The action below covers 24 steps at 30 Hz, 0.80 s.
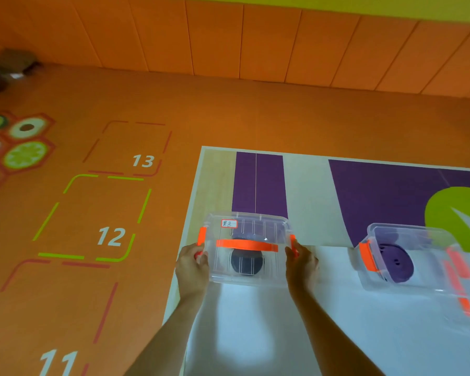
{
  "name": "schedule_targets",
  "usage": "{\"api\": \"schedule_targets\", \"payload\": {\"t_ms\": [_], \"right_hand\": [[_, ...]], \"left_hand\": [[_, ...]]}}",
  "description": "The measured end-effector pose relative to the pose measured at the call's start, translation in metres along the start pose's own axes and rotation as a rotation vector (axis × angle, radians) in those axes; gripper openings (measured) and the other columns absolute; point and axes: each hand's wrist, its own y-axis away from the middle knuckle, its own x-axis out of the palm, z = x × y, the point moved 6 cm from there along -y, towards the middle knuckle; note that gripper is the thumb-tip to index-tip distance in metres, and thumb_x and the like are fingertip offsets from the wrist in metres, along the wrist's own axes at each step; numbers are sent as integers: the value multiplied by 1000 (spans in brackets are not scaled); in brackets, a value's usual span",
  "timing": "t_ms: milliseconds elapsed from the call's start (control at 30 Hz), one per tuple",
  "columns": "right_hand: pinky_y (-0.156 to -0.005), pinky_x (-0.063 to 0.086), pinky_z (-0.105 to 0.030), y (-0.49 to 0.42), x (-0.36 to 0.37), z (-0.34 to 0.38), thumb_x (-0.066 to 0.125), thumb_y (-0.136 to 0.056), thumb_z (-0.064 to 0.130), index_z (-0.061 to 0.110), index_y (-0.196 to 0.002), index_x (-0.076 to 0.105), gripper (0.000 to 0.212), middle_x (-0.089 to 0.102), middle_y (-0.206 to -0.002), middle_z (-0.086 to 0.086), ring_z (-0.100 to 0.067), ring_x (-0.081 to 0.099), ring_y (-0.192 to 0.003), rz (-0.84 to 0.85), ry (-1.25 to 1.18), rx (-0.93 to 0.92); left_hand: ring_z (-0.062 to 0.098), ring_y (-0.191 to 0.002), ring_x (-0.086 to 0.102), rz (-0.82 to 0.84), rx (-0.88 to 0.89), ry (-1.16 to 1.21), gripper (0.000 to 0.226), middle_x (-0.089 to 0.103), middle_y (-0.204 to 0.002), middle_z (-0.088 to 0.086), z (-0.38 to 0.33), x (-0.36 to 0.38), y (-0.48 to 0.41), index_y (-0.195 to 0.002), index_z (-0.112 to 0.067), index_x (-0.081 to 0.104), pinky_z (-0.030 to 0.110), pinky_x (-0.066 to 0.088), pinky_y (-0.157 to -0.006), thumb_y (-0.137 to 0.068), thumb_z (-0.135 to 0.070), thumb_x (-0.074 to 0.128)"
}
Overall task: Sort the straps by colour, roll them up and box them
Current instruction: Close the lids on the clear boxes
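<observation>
A clear lidded box (266, 232) with orange clips and an orange handle sits at the table's left edge. It carries a small red-framed label, and a rolled black strap (246, 263) lies inside it. My left hand (192, 263) grips the box's left end at the orange clip. On the opposite end, my right hand (300, 263) grips the right clip. A second clear box (423, 240) stands to the right with a rolled purple strap (396, 263) inside; its far side is blurred.
The table (255, 335) is white at the front, with purple and green shapes further back. Its left edge runs just beside my left hand. Left of it is orange floor with numbered dashed squares. An orange panelled wall rises behind.
</observation>
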Motion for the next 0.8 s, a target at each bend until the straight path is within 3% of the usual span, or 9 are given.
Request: {"api": "schedule_targets", "payload": {"t_ms": [100, 200, 300, 400, 567, 633, 700, 800], "right_hand": [[-94, 54, -46, -2, -9, 2, 69, -99, 11, 1, -135, 65, 38, 73, -120, -23, -41, 71, -109, 180, 22, -32], [-105, 52, -44, 3, -30, -5, 59, -105, 37, 17, -146, 57, 46, 66, -139, -9, -29, 64, -126, 366, 172, -72], [-107, 49, -38, 14, -65, -15, 55, -106, 33, 23, -142, 59, 38, 64, -141, -1, -23, 61, -128, 403, 323, -105], [-101, 50, -36, 24, -100, -30, 54, -105, 31, 26, -135, 63, 31, 66, -135, 4, -21, 63, -124, 393, 427, -143], [-84, 55, -38, 34, -159, -73, 60, -100, 26, 23, -119, 69, 21, 70, -115, 2, -25, 68, -107, 304, 498, -209], [-72, 58, -41, 32, -182, -96, 73, -91, 20, 20, -110, 73, 19, 72, -102, -1, -29, 72, -94, 244, 505, -254], [-59, 59, -40, 28, -203, -127, 86, -77, 14, 19, -104, 74, 30, 72, -91, -2, -30, 73, -80, 221, 505, -303], [-51, 56, -37, 17, -239, -173, 93, -65, 11, 17, -95, 75, 36, 70, -82, -3, -31, 72, -69, 203, 524, -331]], "left_hand": [[29, -89, 61, 80, 91, -166, 21, 60, -106, 9, -12, -2, -2, -113, -7, 65, 38, 51, -78, -94, 2, 65], [38, -105, 61, 133, 203, -399, 35, 64, -115, 17, -16, -3, -2, -121, -5, 64, 49, 55, -85, -87, -3, 74], [41, -111, 60, 164, 341, -578, 45, 65, -121, 17, -28, 2, 11, -119, -10, 67, 53, 57, -86, -76, -7, 82], [40, -107, 64, 220, 480, -658, 41, 68, -118, 15, -55, 16, 41, -110, -12, 72, 50, 57, -81, -70, -8, 84], [34, -84, 67, 291, 699, -742, 35, 69, -92, 7, -111, 55, 118, -88, -15, 72, 41, 54, -59, -58, -7, 88], [34, -81, 68, 278, 760, -793, 40, 68, -89, 8, -128, 77, 149, -90, -13, 73, 43, 55, -60, -53, -8, 88], [32, -78, 68, 284, 796, -830, 43, 67, -88, 7, -140, 103, 180, -92, -14, 74, 42, 55, -60, -52, -9, 89], [31, -73, 67, 323, 813, -880, 42, 66, -86, 6, -153, 143, 228, -90, -14, 74, 40, 51, -54, -53, -14, 92]]}}
